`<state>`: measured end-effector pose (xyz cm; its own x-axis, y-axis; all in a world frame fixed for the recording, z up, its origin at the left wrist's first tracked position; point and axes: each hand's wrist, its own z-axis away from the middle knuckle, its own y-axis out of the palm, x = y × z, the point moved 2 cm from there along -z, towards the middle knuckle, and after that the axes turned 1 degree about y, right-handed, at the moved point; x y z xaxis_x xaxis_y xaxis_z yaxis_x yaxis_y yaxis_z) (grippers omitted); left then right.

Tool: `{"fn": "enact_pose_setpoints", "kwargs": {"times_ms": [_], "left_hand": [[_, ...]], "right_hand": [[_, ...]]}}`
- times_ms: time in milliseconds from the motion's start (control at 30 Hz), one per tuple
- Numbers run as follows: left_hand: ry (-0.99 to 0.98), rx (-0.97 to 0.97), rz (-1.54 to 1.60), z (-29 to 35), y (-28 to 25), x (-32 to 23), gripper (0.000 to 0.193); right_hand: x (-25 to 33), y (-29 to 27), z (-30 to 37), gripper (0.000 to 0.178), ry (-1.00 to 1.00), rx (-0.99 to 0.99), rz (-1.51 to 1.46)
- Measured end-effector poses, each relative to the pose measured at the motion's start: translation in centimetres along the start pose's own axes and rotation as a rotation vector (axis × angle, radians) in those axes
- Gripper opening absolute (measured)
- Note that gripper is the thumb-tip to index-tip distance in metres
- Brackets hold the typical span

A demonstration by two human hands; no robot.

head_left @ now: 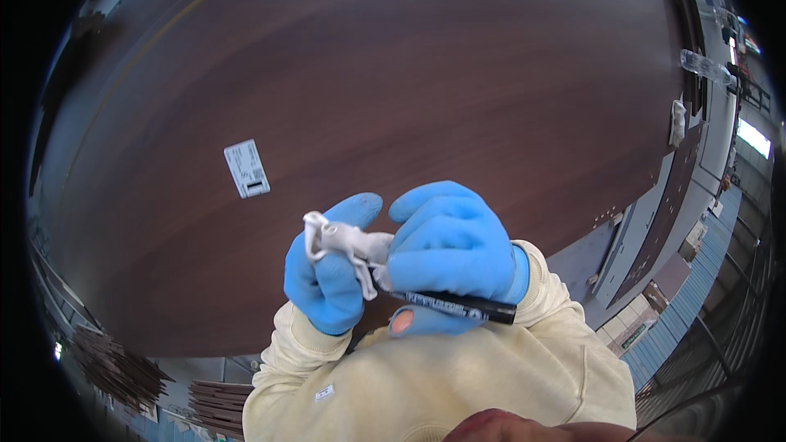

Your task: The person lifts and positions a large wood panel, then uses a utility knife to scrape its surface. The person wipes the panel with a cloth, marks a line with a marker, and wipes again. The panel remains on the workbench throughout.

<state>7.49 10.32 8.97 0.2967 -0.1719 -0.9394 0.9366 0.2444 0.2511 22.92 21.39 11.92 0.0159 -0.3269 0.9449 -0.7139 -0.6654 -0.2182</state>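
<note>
My left hand (pixel 326 288), in a blue glove, is closed on a crumpled, twisted white cloth-like piece (pixel 350 241). My right hand (pixel 458 241), gloved the same way, curls its fingers around a black marker (pixel 450 304), whose dark end points to the right. The marker's other end meets the white piece near the right fingertips; the exact contact is hidden. A hole in the right glove bares a bit of thumb. Both hands are close together above the near side of a dark brown board (pixel 344 98).
A small white rectangular device or card (pixel 246 168) with print lies on the board, left of my hands. Beyond the board's right edge are a clear plastic bottle (pixel 706 67) and a small white bundle (pixel 678 123). Stacked brown strips (pixel 115 370) stand at the lower left.
</note>
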Motion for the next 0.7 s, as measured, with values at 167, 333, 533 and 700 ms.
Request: {"fn": "enact_pose_setpoints", "kwargs": {"times_ms": [167,333,533,700], "left_hand": [[0.128,0.076,-0.076,-3.3,-2.5,0.3,0.057],[0.34,0.061,-0.182,-9.1,-3.9,-1.1,0.041],[0.321,-0.504,-0.06,-16.5,-10.4,-3.2,0.049],[0.343,-0.451,-0.002,-18.0,-10.4,-2.9,0.053]], "right_hand": [[-1.9,0.5,-2.1,0.029,-0.036,-0.019,0.043],[-2.6,0.9,-4.4,0.02,0.193,-0.254,-0.321],[-4.0,-4.4,-10.9,0.009,-0.003,-0.71,-0.465],[-5.5,3.2,-16.0,0.018,0.251,-0.386,-0.521]]}}
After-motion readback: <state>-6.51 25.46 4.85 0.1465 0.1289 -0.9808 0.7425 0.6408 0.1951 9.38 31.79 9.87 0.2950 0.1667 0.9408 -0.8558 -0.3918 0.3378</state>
